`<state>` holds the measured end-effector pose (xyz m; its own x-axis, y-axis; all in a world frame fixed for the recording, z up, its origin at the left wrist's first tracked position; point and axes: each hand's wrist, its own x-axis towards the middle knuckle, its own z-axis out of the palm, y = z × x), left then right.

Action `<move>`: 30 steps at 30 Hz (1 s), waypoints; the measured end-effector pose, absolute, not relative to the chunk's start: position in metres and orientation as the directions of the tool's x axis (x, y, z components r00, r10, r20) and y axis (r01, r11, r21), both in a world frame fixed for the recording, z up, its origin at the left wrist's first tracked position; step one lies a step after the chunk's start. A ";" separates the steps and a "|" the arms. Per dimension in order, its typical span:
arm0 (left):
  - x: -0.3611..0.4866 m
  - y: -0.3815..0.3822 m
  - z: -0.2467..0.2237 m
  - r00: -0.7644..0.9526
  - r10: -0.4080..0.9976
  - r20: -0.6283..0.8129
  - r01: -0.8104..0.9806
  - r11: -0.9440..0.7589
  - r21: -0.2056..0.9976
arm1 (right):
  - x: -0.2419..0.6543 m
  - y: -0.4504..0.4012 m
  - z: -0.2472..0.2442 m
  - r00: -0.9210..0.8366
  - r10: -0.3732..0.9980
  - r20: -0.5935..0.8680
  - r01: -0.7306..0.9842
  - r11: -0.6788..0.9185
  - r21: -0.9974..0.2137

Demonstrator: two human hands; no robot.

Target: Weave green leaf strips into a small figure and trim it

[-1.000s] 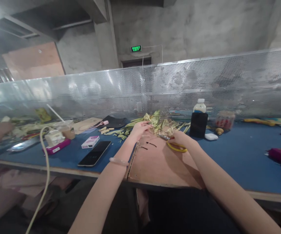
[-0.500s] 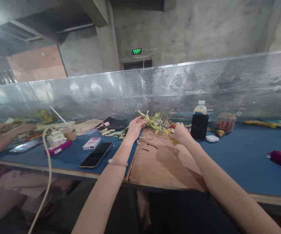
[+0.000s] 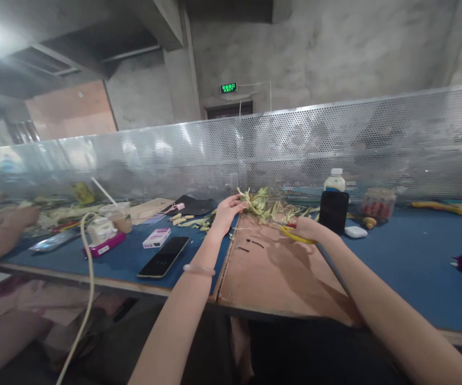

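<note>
A leafy green plant bundle (image 3: 260,202) lies at the back of the brown board (image 3: 271,278), near the perforated metal screen. My left hand (image 3: 228,209) is at the bundle's left end, its fingers closed on pale green stems. My right hand (image 3: 310,230), right of the bundle, is wrapped round a tool with red and yellow handles (image 3: 295,235); the tool's tip is not clearly visible. Two thin dark pieces (image 3: 257,244) lie on the board in front of the bundle.
On the left are a black phone (image 3: 164,258), a small white box (image 3: 156,238), a tissue pack (image 3: 105,244), a cup (image 3: 122,220) and a co-worker's hand (image 3: 20,216). On the right stand a bottle (image 3: 335,182), a black object (image 3: 334,212) and a jar (image 3: 378,203).
My right hand and the tool have moved slightly down and away from the bundle, and the yellow handle shows more. My left hand stays at the stems. The whole view has shifted a little.
</note>
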<state>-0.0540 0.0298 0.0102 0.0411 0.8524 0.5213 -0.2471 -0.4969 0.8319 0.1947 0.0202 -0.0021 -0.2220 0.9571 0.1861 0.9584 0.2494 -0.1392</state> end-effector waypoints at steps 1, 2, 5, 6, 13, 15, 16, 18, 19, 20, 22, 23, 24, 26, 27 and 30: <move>-0.055 0.031 0.009 0.047 0.853 0.520 -0.215 -0.500 0.839 | 0.200 0.021 0.001 -0.229 0.958 0.171 0.957 0.254 -0.141; -0.055 0.031 0.008 0.056 0.851 0.522 -0.189 -0.504 0.843 | 0.205 0.022 0.005 -0.233 0.960 0.156 0.956 0.256 -0.146; -0.055 0.032 0.006 0.079 0.843 0.532 -0.157 -0.516 0.842 | 0.225 0.019 0.015 -0.250 0.965 0.083 0.946 0.262 -0.193; -0.055 0.031 0.006 0.085 0.843 0.531 -0.156 -0.515 0.843 | 0.231 0.016 0.017 -0.263 0.964 0.040 0.937 0.265 -0.230; -0.051 0.022 0.011 0.167 0.828 0.535 -0.152 -0.514 0.844 | 0.231 -0.027 0.007 -0.452 0.888 -0.088 0.640 0.254 -0.725; -0.050 0.020 0.011 0.198 0.818 0.540 -0.141 -0.522 0.841 | 0.223 -0.034 0.002 -0.460 0.887 -0.037 0.567 0.262 -0.781; -0.049 0.020 0.010 0.210 0.813 0.542 -0.136 -0.525 0.840 | 0.219 -0.036 0.000 -0.454 0.891 -0.016 0.548 0.265 -0.793; -0.048 0.019 0.010 0.226 0.809 0.543 -0.128 -0.528 0.840 | 0.216 -0.036 -0.004 -0.449 0.893 0.017 0.520 0.277 -0.808; -0.048 0.019 0.009 0.231 0.809 0.541 -0.123 -0.527 0.841 | 0.215 -0.036 -0.005 -0.449 0.893 0.020 0.517 0.278 -0.810; -0.047 0.019 0.009 0.236 0.809 0.538 -0.118 -0.526 0.842 | 0.216 -0.035 -0.007 -0.449 0.893 0.018 0.518 0.277 -0.809; -0.045 0.018 0.008 0.248 0.808 0.534 -0.108 -0.525 0.844 | 0.218 -0.035 -0.008 -0.449 0.894 0.008 0.525 0.271 -0.806; -0.044 0.017 0.008 0.253 0.807 0.533 -0.101 -0.526 0.844 | 0.219 -0.035 -0.009 -0.442 0.897 0.008 0.528 0.268 -0.806; -0.043 0.017 0.007 0.257 0.807 0.532 -0.093 -0.528 0.844 | 0.220 -0.036 -0.009 -0.435 0.900 0.013 0.527 0.266 -0.807; -0.041 0.017 0.007 0.261 0.807 0.529 -0.076 -0.529 0.845 | 0.221 -0.037 -0.009 -0.419 0.908 0.017 0.532 0.260 -0.806; -0.040 0.017 0.006 0.264 0.808 0.526 -0.068 -0.529 0.846 | 0.221 -0.038 -0.009 -0.409 0.912 0.018 0.539 0.257 -0.802; -0.038 0.017 0.005 0.271 0.812 0.518 -0.047 -0.526 0.849 | 0.220 -0.038 -0.009 -0.404 0.915 0.021 0.558 0.265 -0.787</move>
<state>-0.0384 0.0166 0.0055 0.2706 0.8117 0.5177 -0.0473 -0.5259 0.8492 0.2200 -0.0377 -0.0094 -0.4036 0.9147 0.0214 0.5579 0.2646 -0.7866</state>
